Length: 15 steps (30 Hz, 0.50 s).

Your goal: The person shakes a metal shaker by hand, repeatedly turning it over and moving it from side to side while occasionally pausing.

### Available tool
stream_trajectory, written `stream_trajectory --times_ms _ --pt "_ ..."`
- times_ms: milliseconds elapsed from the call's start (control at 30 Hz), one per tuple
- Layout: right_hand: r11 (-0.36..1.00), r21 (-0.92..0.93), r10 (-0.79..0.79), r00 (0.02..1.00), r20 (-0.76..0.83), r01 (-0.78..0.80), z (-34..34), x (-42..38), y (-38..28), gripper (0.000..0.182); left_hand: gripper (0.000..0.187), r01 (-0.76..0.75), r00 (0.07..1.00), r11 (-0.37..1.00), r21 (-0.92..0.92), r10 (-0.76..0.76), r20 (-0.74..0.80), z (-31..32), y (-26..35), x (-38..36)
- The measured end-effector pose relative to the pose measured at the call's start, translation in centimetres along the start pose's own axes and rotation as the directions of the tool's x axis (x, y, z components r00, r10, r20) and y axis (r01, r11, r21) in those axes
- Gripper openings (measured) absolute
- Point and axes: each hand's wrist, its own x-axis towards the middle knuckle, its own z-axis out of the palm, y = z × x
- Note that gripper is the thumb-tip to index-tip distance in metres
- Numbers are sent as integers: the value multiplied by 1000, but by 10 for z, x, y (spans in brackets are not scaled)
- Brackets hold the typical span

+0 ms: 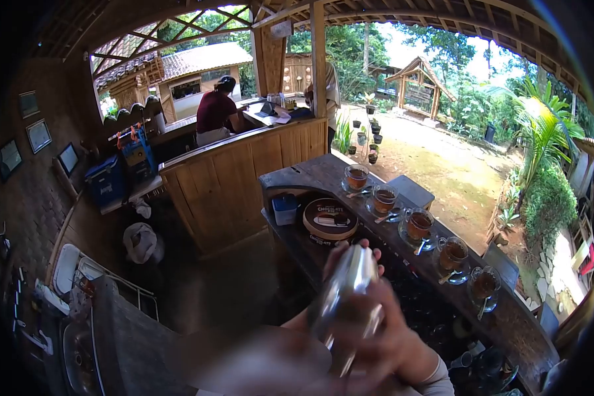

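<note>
A shiny metal cocktail shaker (350, 284) is tilted in front of me, smeared by motion. My right hand (393, 327) is closed round its near side. Behind the shaker, my left hand (335, 256) shows only in part, with fingers curled against the upper end. Just beyond the hands, a round brown chocolate tin (330, 219) rests on the lower shelf of the dark wooden counter (297, 177). Several glass cups of brown drink (419, 225) stand on saucers with spoons along the counter's raised ledge. A blurred pale shape (264, 363) covers the bottom of the view.
A blue-and-clear plastic box (284, 210) sits left of the tin. Glassware (485, 363) stands low at the right. To the left are a sink (79, 356) and a blue cooler (105, 181). A person in dark red (216, 109) sits behind a wooden partition (237, 188).
</note>
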Motion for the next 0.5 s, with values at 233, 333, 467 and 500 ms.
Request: stream_trajectory --times_ms 233,333,467,500 --pt "963 -266 18 998 -67 -35 -1 -12 47 67 37 -171 948 974 146 203 -245 -24 -7 -6" --pt "936 -25 317 872 -372 -350 -3 -17 64 70 35 -192 839 978 80 206 -504 -61 -12 -10" --pt "975 -219 -14 999 48 24 -4 -7 -1 66 37 -23 995 1000 6 23 94 24 -10 -1" --pt "987 -134 -80 992 102 93 -2 -13 3 58 38 -106 972 993 43 94 214 46 -17 -3"
